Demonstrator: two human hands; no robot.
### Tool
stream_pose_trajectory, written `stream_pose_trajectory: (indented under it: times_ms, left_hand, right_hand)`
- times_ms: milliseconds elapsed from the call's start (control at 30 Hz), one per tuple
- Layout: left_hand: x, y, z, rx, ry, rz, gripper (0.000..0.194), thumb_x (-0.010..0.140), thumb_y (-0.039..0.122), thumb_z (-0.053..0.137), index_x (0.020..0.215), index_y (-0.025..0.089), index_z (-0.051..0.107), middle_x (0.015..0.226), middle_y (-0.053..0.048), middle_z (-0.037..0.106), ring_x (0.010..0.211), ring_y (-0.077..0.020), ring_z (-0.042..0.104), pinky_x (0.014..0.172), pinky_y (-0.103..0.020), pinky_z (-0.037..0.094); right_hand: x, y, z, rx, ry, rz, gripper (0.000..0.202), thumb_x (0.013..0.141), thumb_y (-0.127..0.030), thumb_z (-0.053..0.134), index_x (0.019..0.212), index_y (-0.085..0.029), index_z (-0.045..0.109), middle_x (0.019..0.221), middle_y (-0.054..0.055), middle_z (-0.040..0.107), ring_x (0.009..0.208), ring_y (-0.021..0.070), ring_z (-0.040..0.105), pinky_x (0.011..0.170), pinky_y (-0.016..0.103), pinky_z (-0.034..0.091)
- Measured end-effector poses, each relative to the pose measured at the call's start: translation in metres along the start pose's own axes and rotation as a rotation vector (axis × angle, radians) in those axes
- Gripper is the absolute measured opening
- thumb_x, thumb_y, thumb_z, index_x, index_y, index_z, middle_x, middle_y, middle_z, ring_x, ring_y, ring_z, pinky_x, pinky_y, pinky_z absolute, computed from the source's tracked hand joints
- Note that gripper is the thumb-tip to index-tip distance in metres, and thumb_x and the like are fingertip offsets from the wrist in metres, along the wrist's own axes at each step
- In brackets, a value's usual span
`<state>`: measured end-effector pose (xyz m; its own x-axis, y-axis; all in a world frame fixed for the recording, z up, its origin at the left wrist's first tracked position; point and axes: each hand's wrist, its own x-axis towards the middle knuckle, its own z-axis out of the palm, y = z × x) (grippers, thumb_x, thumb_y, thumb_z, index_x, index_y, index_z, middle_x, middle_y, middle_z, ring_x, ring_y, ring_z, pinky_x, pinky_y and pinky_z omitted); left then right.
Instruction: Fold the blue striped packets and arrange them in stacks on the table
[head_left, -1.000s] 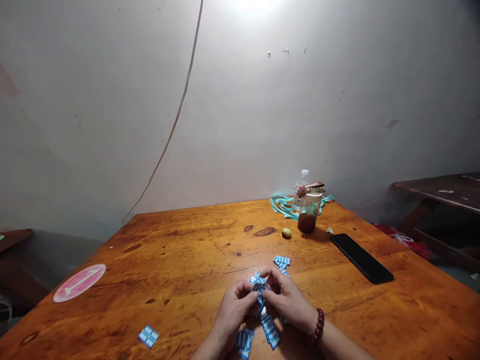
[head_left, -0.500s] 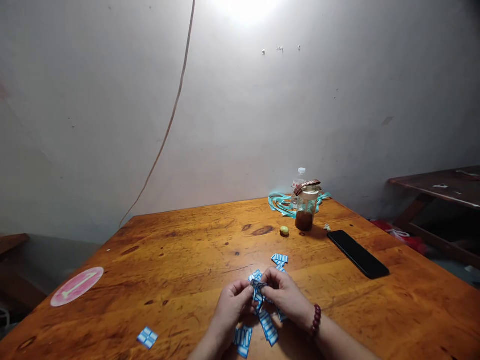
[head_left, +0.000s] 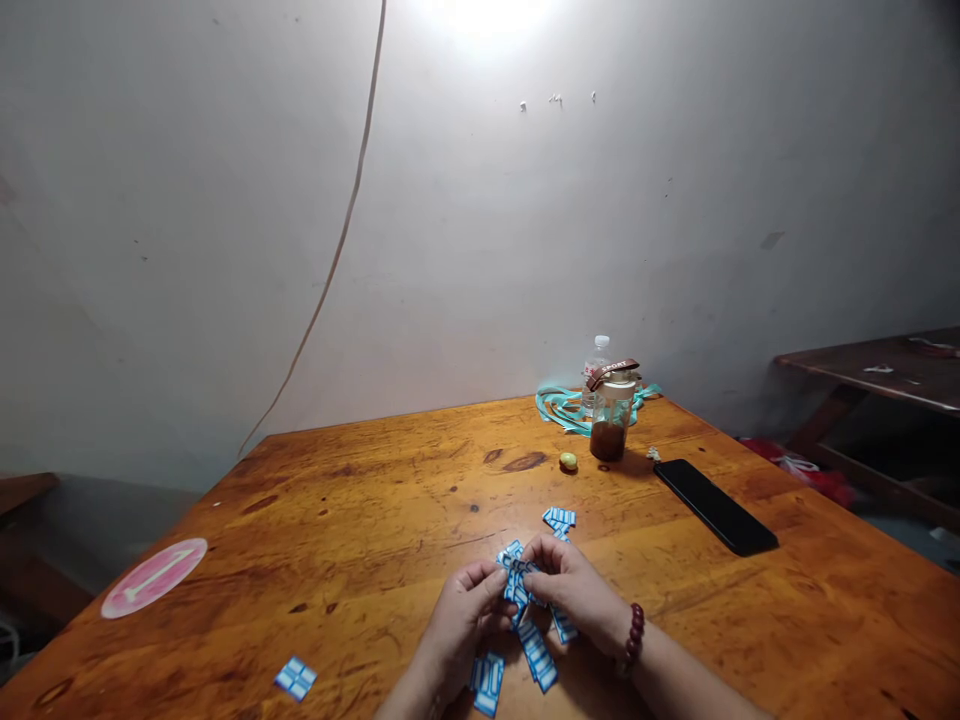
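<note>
My left hand (head_left: pixel 466 612) and my right hand (head_left: pixel 576 592) are close together low in the middle of the head view. Thumbs and fingers of both pinch a small blue-and-white patterned piece (head_left: pixel 514 564), flat like a label or card; its exact kind is unclear. Beneath the hands lie several more such pieces, among them a strip (head_left: pixel 538 656) pointing toward me and a piece (head_left: pixel 488 684) beside my left wrist. Another patterned piece (head_left: pixel 559 517) lies just beyond my right hand. Fingers partly hide the pile. A dark red bead bracelet (head_left: pixel 635 632) circles my right wrist.
On the wooden table (head_left: pixel 375 520), a single patterned square (head_left: pixel 295 679) lies left. Right of centre stand a brown-filled bottle (head_left: pixel 611 420) and a clear water bottle (head_left: pixel 600 350) by teal ribbon (head_left: pixel 559 408). A yellowish object (head_left: pixel 568 462) and a black phone (head_left: pixel 716 507) lie nearby.
The piece between my fingertips has turned, showing more blue-and-white pattern where a dark side showed before. Both hands stay in nearly the same place.
</note>
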<state>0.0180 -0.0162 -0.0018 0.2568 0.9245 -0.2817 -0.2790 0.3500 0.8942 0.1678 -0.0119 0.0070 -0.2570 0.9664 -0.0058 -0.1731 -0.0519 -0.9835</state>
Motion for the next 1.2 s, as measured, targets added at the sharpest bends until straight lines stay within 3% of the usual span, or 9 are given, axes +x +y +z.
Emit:
stream_pose_trajectory:
  times_ms: [333, 533, 633, 800, 900, 1133, 1200]
  left_hand:
    - [0.001, -0.003, -0.002, 0.172, -0.016, 0.032, 0.028, 0.068, 0.038, 0.060, 0.072, 0.010, 0.058, 0.060, -0.002, 0.059, 0.051, -0.0080, 0.054, 0.045, -0.015, 0.038]
    - [0.003, -0.005, -0.002, 0.204, -0.081, 0.099, 0.030, 0.067, 0.039, 0.061, 0.061, 0.010, 0.056, 0.046, 0.003, 0.050, 0.040, -0.0029, 0.039, 0.039, -0.013, 0.027]
    - [0.000, 0.000, 0.003, 0.148, -0.061, 0.064, 0.029, 0.065, 0.039, 0.063, 0.062, 0.011, 0.056, 0.049, 0.003, 0.050, 0.042, -0.0033, 0.041, 0.040, -0.013, 0.030]
    - [-0.010, 0.008, 0.015, -0.012, -0.021, -0.055, 0.031, 0.070, 0.042, 0.057, 0.085, 0.015, 0.054, 0.068, -0.003, 0.059, 0.054, -0.0092, 0.055, 0.047, -0.017, 0.040]
    - [-0.011, 0.008, 0.014, -0.067, -0.020, -0.111, 0.028, 0.071, 0.040, 0.056, 0.085, 0.016, 0.051, 0.065, -0.001, 0.058, 0.052, -0.0086, 0.056, 0.046, -0.017, 0.041]
    - [-0.007, 0.003, 0.004, -0.133, -0.067, -0.183, 0.021, 0.071, 0.033, 0.057, 0.081, 0.017, 0.049, 0.063, 0.001, 0.056, 0.051, -0.0081, 0.056, 0.048, -0.017, 0.041]
    - [-0.007, 0.003, 0.004, -0.135, -0.084, -0.181, 0.021, 0.071, 0.033, 0.057, 0.083, 0.017, 0.050, 0.067, 0.000, 0.057, 0.052, -0.0077, 0.056, 0.048, -0.016, 0.041]
  right_hand:
    - [0.000, 0.002, 0.002, -0.079, -0.004, -0.030, 0.012, 0.061, -0.010, 0.054, 0.072, -0.016, 0.052, 0.064, -0.004, 0.052, 0.058, 0.0081, 0.047, 0.053, 0.018, 0.036]
    - [-0.002, 0.009, 0.001, -0.223, -0.012, -0.121, 0.007, 0.066, -0.012, 0.052, 0.071, -0.016, 0.054, 0.065, -0.003, 0.051, 0.061, 0.0088, 0.045, 0.055, 0.019, 0.037]
    - [-0.003, 0.006, 0.003, -0.207, 0.025, -0.109, 0.005, 0.065, -0.013, 0.054, 0.063, -0.016, 0.051, 0.059, -0.004, 0.047, 0.055, 0.0076, 0.042, 0.051, 0.018, 0.034]
    - [-0.004, -0.003, 0.010, 0.018, 0.027, -0.007, 0.019, 0.064, -0.025, 0.061, 0.061, -0.017, 0.044, 0.055, -0.006, 0.044, 0.049, 0.0062, 0.039, 0.047, 0.018, 0.032]
    - [-0.004, 0.001, 0.012, 0.025, 0.017, -0.029, 0.020, 0.066, -0.027, 0.061, 0.062, -0.016, 0.044, 0.057, -0.005, 0.045, 0.051, 0.0070, 0.041, 0.049, 0.019, 0.033]
    - [-0.006, 0.009, 0.011, -0.309, 0.035, -0.225, 0.006, 0.070, -0.013, 0.049, 0.067, -0.017, 0.048, 0.060, -0.005, 0.044, 0.056, 0.0085, 0.042, 0.054, 0.020, 0.035]
    - [-0.010, 0.004, 0.011, -0.464, 0.058, -0.332, 0.015, 0.069, -0.008, 0.047, 0.078, -0.019, 0.053, 0.067, -0.003, 0.048, 0.062, 0.0101, 0.044, 0.059, 0.022, 0.037]
